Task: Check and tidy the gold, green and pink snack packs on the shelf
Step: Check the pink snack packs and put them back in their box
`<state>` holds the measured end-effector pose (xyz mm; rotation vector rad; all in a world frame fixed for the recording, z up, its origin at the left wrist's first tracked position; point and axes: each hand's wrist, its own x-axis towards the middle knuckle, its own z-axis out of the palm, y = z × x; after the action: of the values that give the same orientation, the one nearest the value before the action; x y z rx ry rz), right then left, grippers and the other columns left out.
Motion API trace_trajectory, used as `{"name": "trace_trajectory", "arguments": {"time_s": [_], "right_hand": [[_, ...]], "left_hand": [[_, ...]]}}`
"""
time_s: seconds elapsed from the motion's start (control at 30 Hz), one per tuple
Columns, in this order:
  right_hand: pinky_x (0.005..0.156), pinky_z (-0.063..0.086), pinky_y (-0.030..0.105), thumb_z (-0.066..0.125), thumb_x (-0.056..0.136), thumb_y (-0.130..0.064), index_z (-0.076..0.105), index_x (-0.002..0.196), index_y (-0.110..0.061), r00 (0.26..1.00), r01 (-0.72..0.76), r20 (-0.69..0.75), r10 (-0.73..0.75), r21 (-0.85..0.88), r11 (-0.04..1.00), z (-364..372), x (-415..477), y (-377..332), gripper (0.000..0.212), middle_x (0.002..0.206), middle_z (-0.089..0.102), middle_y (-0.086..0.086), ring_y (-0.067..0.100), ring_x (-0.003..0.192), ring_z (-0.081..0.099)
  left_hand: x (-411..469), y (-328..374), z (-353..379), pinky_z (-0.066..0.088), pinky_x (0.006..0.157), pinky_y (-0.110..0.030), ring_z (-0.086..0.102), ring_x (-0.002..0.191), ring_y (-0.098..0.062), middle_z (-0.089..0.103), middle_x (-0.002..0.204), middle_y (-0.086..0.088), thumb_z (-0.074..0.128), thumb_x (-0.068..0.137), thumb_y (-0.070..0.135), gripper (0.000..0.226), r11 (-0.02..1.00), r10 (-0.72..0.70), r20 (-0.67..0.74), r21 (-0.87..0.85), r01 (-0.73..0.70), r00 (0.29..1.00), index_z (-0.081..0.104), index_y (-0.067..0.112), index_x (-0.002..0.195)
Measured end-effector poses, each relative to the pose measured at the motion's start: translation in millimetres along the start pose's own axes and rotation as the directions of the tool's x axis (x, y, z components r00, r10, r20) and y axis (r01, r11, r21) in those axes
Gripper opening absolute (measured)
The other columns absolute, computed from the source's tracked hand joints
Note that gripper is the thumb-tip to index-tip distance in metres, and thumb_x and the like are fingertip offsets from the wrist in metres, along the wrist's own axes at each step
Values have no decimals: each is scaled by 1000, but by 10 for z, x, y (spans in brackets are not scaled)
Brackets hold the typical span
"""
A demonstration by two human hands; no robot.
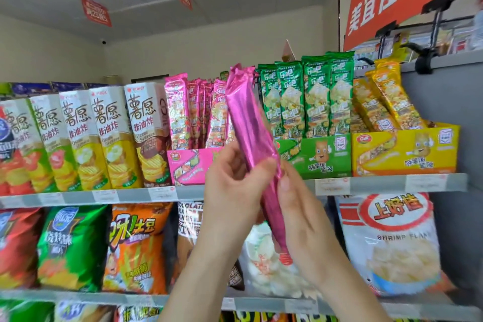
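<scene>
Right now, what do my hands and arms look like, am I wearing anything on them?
Your left hand and right hand are bare: no gloves, rings, watch or bracelet show. The forearms are bare too, with no sleeve in view.

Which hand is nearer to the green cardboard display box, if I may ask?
Right hand, just below the green cardboard display box; left hand further left, before the pink cardboard box.
</scene>
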<state>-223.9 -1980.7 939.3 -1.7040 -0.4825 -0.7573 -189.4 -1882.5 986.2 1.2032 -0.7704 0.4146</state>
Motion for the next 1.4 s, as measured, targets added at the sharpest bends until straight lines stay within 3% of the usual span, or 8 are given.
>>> {"name": "trace_trajectory", "arguments": {"time_s": [0.17, 0.37, 0.53, 0.73, 1.03, 1.17, 1.23, 1.4], "right_hand": [[82, 25, -10, 23, 88, -75, 30, 110, -85, 999, -51, 11, 52, -115, 992, 45, -214, 35, 25, 107, 44, -60, -34, 103, 40], [89, 39, 39, 23, 88, -76, 40, 112, -73, 998, -43, 35, 47, -109, 993, 9, -260, 38, 30, 120, 49, 3, 21, 107, 49], [55, 50, 29, 31, 87, -74, 45, 116, -57, 998, -55, 7, 57, -164, 985, -81, -262, 61, 37, 81, 68, -15, 9, 63, 63], [55, 58, 40, 64, 76, -62, 46, 109, -44, 992, -126, 24, 125, 12, 992, -129, -300, 57, 42, 87, 69, -4, 17, 62, 68], [80, 38, 3, 17, 79, -85, 26, 129, -62, 997, -71, 6, 76, -286, 956, -83, -410, 105, 56, 114, 45, -49, -18, 104, 49], [75, 46, 11, 27, 91, -70, 43, 121, -58, 996, -91, -8, 91, -192, 977, -116, -379, 127, 37, 105, 59, -34, -8, 92, 60], [70, 50, 15, 35, 92, -59, 49, 117, -55, 994, -111, -36, 107, -115, 987, -165, -358, 145, 29, 97, 65, -25, -3, 82, 64], [67, 50, 14, 37, 87, -54, 53, 116, -48, 987, -133, -90, 134, 21, 991, -248, -246, 202, 34, 96, 66, -22, -4, 81, 64]], "left_hand": [[206, 164, -114, 49, 53, -22, 59, 56, -8, 66, 66, 6, 70, 80, 23, 4, 993, -44, -94, -110, 34, 995, 70, 20, 78], [241, 158, -85, 51, 69, -37, 60, 64, -12, 71, 75, -3, 73, 77, 35, 20, 984, -114, -174, -156, 87, 978, 74, 17, 85], [225, 140, -46, 56, 80, -30, 65, 79, -9, 74, 92, 0, 73, 80, 26, 51, 951, -126, -137, -299, 80, 983, 60, 12, 128], [224, 116, 10, 44, 86, -39, 54, 93, -24, 59, 100, -10, 50, 96, 33, 34, 877, -198, 40, -440, 195, 979, 57, 11, 120], [165, 63, 103, 46, 52, -27, 56, 56, -16, 59, 69, -4, 46, 101, 37, 25, 951, -213, -187, -265, 160, 959, 66, 22, 97], [180, 101, -11, 50, 74, -37, 65, 77, -24, 69, 82, -9, 37, 101, 46, 44, 938, -267, -72, -246, 243, 961, 73, 21, 97], [232, 108, -220, 50, 83, -35, 66, 92, -18, 73, 96, -1, 35, 102, 46, 42, 984, -126, -100, 116, 138, 987, 73, 27, 104], [505, 32, -858, 42, 89, -35, 55, 106, -23, 64, 119, 3, 57, 96, 22, 29, 261, 186, 39, 961, -88, 982, 64, 20, 125]]}}
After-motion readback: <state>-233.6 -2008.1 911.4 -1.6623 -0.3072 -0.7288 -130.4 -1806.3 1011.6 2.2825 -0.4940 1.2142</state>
